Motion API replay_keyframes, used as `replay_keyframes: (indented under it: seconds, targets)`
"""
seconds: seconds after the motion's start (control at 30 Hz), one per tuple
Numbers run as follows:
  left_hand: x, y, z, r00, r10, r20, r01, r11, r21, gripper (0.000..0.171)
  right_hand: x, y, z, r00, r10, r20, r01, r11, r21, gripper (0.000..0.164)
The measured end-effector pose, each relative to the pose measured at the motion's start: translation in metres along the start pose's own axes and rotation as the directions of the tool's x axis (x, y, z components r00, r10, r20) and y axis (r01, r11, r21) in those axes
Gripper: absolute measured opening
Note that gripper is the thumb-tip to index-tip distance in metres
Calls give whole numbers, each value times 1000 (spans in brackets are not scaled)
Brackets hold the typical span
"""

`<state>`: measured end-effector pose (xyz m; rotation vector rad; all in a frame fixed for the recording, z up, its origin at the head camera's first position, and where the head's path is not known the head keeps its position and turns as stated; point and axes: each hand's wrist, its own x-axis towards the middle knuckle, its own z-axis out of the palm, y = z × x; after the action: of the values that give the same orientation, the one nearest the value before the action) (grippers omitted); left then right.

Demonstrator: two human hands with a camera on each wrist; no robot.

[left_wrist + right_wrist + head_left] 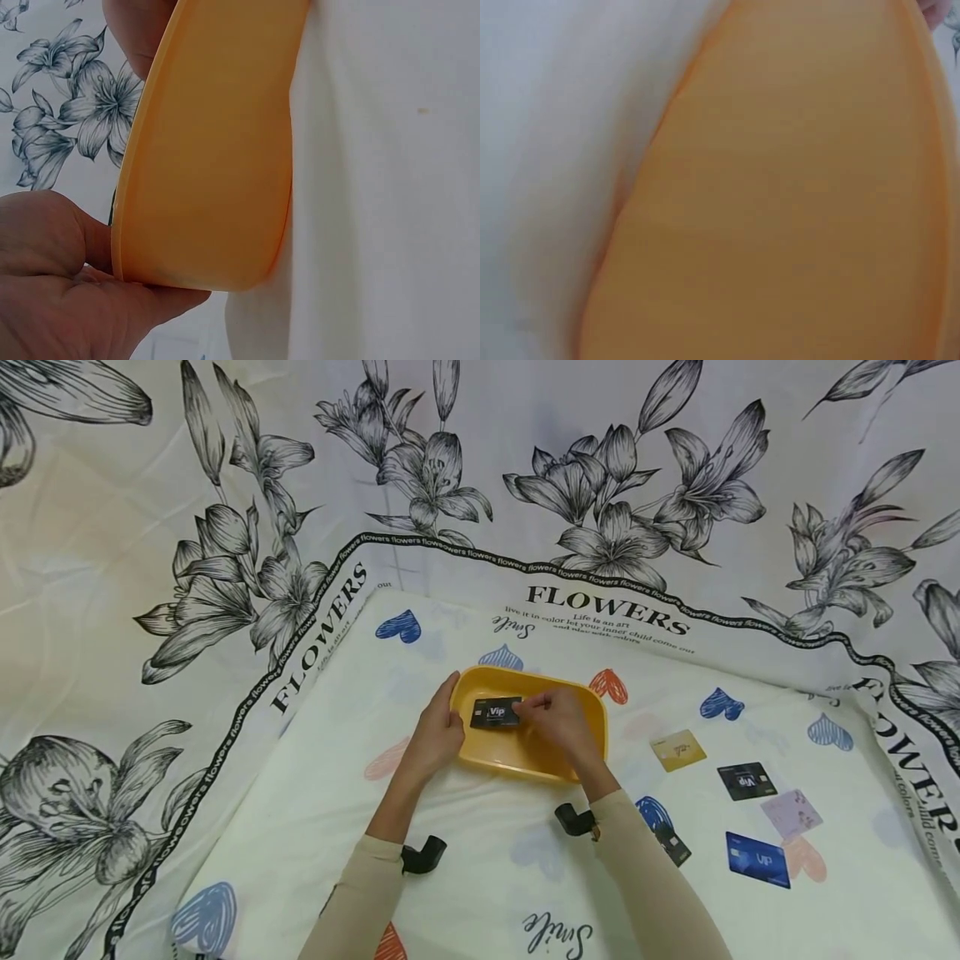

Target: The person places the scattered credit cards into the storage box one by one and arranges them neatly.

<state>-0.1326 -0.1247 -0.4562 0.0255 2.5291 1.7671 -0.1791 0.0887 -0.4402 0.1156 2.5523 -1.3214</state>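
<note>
A yellow plastic container (487,762) lies on the white cloth in the middle of the head view. My left hand (437,727) grips its left end, and the left wrist view shows the thumb at the rim and the fingers against the outer wall. Inside the container is a black Vip card (491,712). My right hand (557,720) reaches over the near rim and pinches that card's right edge. In the right wrist view the container's outer wall (795,187) fills most of the picture, hiding the card and nearly all of the hand.
Right of the container lie a gold card (678,750), a black card (747,781), a pink card (792,812) and a blue card (757,860). Another dark card (674,847) is partly covered by the right sleeve. A flower-printed cloth (615,510) rises behind.
</note>
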Motion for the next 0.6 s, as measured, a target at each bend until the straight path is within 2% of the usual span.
replay_keyframes:
  seconds: [0.27,0.6]
  targets:
    - [3,0,1,999,32,3,-32,999,13,71,7,1,6,998,59,-13,-60,998,-15,27]
    - [1,-1,-2,999,33,1,-33,998,46,69,10,1,13,998,60,-35,-62,995,-72,25]
